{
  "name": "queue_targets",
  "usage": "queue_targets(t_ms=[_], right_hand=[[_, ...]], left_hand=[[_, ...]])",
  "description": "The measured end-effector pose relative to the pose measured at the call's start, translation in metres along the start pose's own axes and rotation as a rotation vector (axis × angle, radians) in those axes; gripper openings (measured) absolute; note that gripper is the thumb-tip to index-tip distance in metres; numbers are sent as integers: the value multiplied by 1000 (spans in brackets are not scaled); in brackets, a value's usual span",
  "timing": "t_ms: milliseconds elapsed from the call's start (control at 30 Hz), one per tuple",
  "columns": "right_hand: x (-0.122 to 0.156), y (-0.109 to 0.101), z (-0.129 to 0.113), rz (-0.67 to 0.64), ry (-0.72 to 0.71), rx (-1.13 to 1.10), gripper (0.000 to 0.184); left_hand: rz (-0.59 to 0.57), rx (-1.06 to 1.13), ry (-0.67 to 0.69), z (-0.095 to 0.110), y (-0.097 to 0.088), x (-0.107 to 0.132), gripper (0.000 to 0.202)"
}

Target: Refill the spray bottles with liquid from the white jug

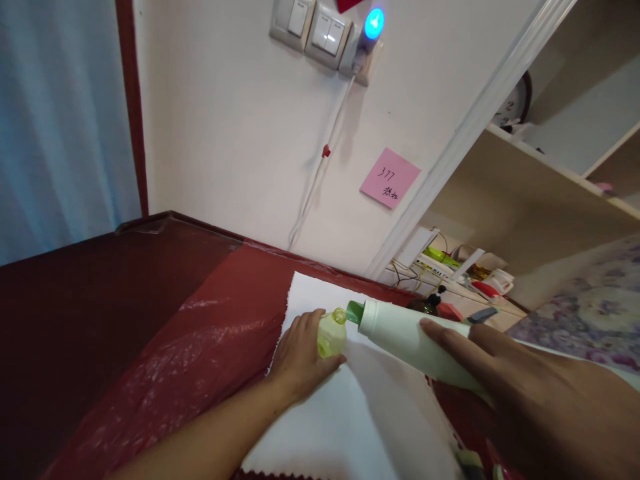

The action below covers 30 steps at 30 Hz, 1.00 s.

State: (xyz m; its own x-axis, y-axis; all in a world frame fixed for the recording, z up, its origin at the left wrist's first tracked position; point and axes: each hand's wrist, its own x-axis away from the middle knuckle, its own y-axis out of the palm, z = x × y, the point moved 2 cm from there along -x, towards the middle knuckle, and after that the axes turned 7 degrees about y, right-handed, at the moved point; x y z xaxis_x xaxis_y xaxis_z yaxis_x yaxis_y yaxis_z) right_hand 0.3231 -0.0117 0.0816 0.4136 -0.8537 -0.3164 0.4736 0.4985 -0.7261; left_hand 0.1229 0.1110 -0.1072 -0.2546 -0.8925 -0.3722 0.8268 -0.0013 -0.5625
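Note:
In the head view my left hand [305, 353] is closed around a small translucent yellow-green bottle [331, 335], whose round open neck faces up and to the right. My right hand [505, 373] grips a long pale green bottle [400, 333], tilted so that it lies nearly level. Its darker green spout [355, 312] is right at the small bottle's neck; whether the two touch I cannot tell. No liquid can be made out between them. Beneath both hands lies a white cloth [325, 427] with a zigzag edge.
A dark red table [175, 273] with a clear plastic cover meets the wall. Above are light switches [327, 33], a plug with a blue light [374, 25], a hanging white cable [313, 180] and a pink note [391, 178]. A dark pump bottle [427, 303] stands right, before cluttered shelves.

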Motion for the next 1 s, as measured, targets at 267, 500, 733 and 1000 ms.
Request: queue_targets(t_ms=[267,500,733,1000], right_hand=[[-1,-3,-2,-26,18,7,48],[-5,-3,0,57,-21,-52,47],[-5,-4,0,117,-50,-68,47],[-6,-4,-1,74,-36,-81,48]], left_hand=[[-10,-5,5,1,-1,1,80],[-1,-5,7,0,-1,1,77],[9,-10,13,-2,1,0,77],[6,-20,16,-2,1,0,76]])
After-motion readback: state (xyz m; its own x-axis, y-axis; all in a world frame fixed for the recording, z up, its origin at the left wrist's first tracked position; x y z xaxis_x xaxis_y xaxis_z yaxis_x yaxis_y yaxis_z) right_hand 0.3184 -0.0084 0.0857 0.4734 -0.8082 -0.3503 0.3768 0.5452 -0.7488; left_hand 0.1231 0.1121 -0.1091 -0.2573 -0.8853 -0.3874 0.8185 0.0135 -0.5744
